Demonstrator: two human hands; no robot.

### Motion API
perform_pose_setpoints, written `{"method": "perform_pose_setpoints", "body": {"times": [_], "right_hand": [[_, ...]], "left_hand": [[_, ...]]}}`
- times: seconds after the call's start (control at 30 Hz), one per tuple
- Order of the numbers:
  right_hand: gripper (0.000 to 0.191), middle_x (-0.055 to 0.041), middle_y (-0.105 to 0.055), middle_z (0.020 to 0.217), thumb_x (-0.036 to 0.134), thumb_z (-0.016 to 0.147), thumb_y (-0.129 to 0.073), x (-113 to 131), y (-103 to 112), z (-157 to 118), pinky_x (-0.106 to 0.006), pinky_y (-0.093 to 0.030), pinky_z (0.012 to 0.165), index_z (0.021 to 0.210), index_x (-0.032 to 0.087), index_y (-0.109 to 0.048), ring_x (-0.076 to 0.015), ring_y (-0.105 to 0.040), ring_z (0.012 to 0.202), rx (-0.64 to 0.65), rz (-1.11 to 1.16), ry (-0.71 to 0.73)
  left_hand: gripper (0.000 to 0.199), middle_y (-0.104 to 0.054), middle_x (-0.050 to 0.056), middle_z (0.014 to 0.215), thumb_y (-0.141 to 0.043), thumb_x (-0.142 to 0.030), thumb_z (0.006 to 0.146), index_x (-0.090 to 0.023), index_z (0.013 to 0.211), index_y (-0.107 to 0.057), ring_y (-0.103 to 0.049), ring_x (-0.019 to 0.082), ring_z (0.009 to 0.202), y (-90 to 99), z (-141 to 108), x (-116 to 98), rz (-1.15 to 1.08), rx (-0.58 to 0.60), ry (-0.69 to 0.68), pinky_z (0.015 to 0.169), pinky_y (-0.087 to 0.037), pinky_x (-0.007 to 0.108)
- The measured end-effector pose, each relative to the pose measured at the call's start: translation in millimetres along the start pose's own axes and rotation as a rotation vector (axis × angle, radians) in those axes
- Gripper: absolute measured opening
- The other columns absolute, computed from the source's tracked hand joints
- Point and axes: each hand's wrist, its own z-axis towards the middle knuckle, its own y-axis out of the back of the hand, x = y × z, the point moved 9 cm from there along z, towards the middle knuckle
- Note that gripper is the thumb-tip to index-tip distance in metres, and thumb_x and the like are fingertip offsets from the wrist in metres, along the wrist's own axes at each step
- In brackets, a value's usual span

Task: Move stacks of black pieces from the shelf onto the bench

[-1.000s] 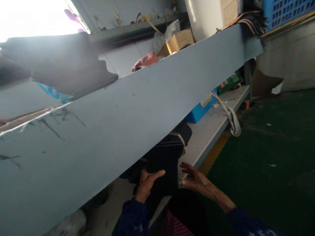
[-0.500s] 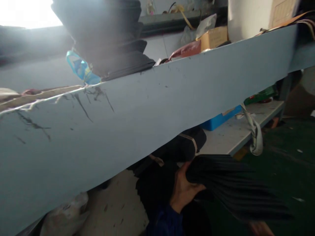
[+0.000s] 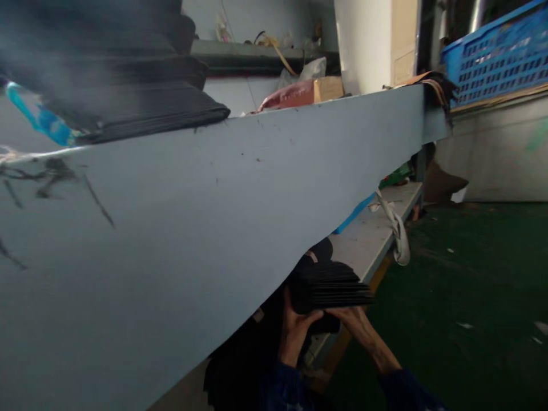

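A stack of thin black sheets (image 3: 338, 285), fabric or a similar flexible material, is between my two hands at the lower shelf. My left hand (image 3: 295, 322) grips its left end, thumb along the near side. My right hand (image 3: 349, 315) is at the near lower edge; its fingertips are hidden under the stack. Behind it lies a dark bundle (image 3: 324, 249) with a light band round it. More black material (image 3: 240, 354) hangs below and left of my left hand, partly covered by the pale bench front.
The pale bench front (image 3: 240, 188) slants across the view above my hands. On top stand a tall black stack (image 3: 158, 103), a blue strap (image 3: 53, 125) and a small carton (image 3: 329, 89). A knotted cloth strip (image 3: 399, 240) hangs off the lower shelf (image 3: 363, 245). A blue crate (image 3: 496, 68) stands far right.
The black stack has swung from fanned out at the lower right to a compact block closer to the shelf. My right hand has come up to it. The view has turned right.
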Motion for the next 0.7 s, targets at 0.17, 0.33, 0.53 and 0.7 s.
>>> {"method": "perform_pose_setpoints", "body": {"times": [0.17,0.33,0.53,0.7], "right_hand": [[0.078,-0.014,-0.064,0.13,0.074,0.072,-0.065,-9,-7,6,-0.049,-0.046,0.108,0.125,0.017,-0.059,-0.0311,-0.057,0.126,-0.037,0.167,-0.074],[0.079,-0.0141,-0.062,0.133,0.065,0.071,-0.07,2,10,3,-0.045,-0.043,0.111,0.131,0.018,-0.049,-0.0315,-0.054,0.129,-0.073,0.186,-0.125],[0.08,-0.0123,-0.068,0.121,0.059,0.062,-0.078,17,63,1,-0.045,-0.05,0.101,0.125,0.02,-0.049,-0.0319,-0.061,0.118,-0.174,-0.009,-0.238],[0.082,-0.024,-0.067,0.112,0.065,0.06,-0.077,27,123,-12,-0.065,-0.043,0.097,0.117,0.013,-0.051,-0.0455,-0.061,0.111,-0.34,-0.281,-0.435]], "left_hand": [[0.107,-0.048,0.019,0.144,-0.08,-0.032,0.067,-0.012,0.15,-0.015,-0.055,0.025,0.125,11.4,-2,43,0.067,0.023,0.038,0.109,-0.044,0.037],[0.097,-0.048,0.019,0.146,-0.079,-0.042,0.07,-0.014,0.147,-0.026,-0.045,0.03,0.136,6.7,-21,56,0.123,-0.014,0.112,0.114,-0.04,0.039],[0.089,-0.063,0.012,0.13,-0.085,-0.044,0.063,-0.023,0.139,-0.044,-0.059,0.028,0.122,-54.1,-38,45,-0.085,0.073,0.203,0.103,-0.051,0.037],[0.072,-0.073,0.012,0.11,-0.089,-0.043,0.058,-0.016,0.119,-0.062,-0.068,0.028,0.105,-119.6,-42,32,-0.244,0.173,0.276,0.09,-0.058,0.036]]}}
